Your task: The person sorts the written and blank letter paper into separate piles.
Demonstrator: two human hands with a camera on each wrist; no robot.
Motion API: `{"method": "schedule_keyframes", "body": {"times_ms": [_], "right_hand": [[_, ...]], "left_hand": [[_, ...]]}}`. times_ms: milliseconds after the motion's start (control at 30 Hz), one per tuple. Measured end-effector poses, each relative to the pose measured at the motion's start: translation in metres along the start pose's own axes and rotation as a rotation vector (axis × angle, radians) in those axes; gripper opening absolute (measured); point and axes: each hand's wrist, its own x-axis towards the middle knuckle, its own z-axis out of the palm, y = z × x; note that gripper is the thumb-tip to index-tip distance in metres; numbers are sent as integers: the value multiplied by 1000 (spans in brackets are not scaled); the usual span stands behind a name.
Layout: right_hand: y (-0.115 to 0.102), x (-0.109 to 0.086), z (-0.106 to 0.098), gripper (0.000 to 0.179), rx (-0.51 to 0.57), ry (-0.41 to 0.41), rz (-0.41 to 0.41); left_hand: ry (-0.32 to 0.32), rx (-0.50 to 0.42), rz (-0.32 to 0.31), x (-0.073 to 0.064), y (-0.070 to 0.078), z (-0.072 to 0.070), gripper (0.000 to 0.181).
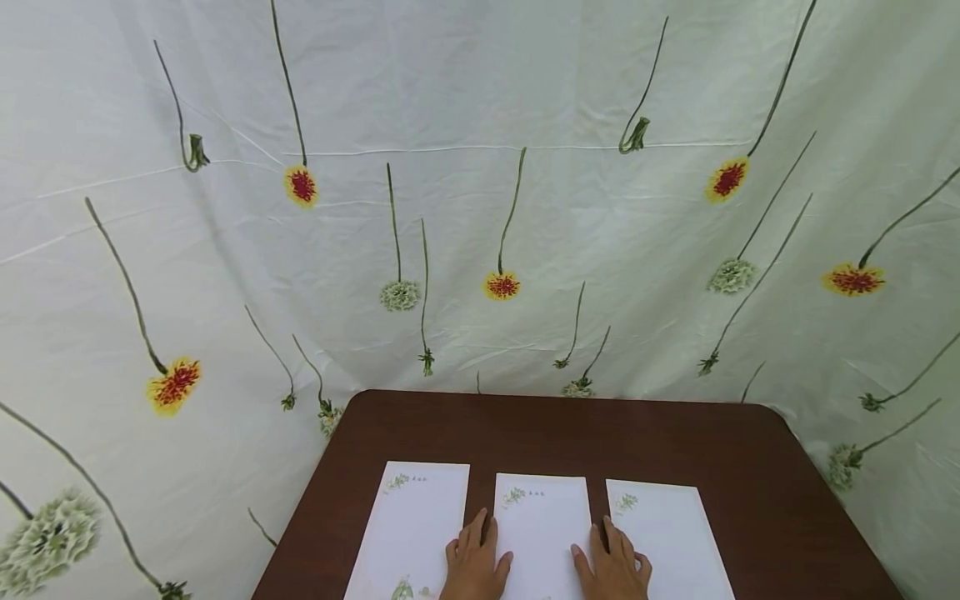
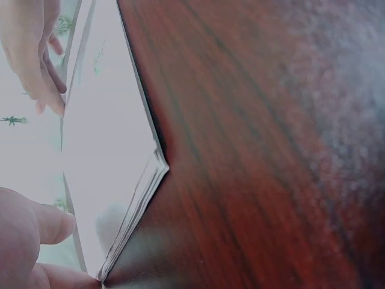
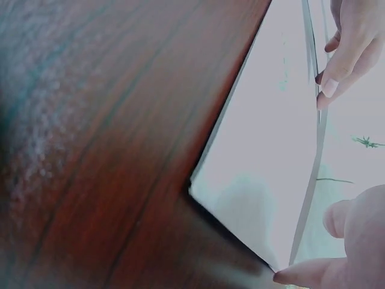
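Three white paper pads with small green plant prints lie in a row on the brown table: a left pad point(image 1: 416, 525), a middle pad point(image 1: 542, 521) and a right pad point(image 1: 671, 529). My left hand point(image 1: 474, 565) rests at the left edge of the middle pad, thumb over its surface. At that pad's right edge is my right hand point(image 1: 613, 568), its thumb also toward the middle pad. Both hands' fingers look relaxed. In the left wrist view, layered sheets show along a pad's edge point(image 2: 135, 214); a fingertip point(image 2: 81, 278) touches near its corner.
The dark brown wooden table point(image 1: 570, 429) has rounded far corners and extends beyond the pads on both sides. Behind it hangs a pale cloth point(image 1: 450, 100) printed with flowers on long stems. The near ends of the pads run out of the head view.
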Motion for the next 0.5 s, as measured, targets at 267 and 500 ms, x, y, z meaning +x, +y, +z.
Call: {"method": "schedule_keyframes", "body": {"times_ms": [267,500], "right_hand": [[-2,3,-3,52,50,60,15],[-9,5,-11,44,115,35,-12]], "left_hand": [[67,-20,19,-2,5,-3,55],[161,-31,53,-2,6,-5,46]]}}
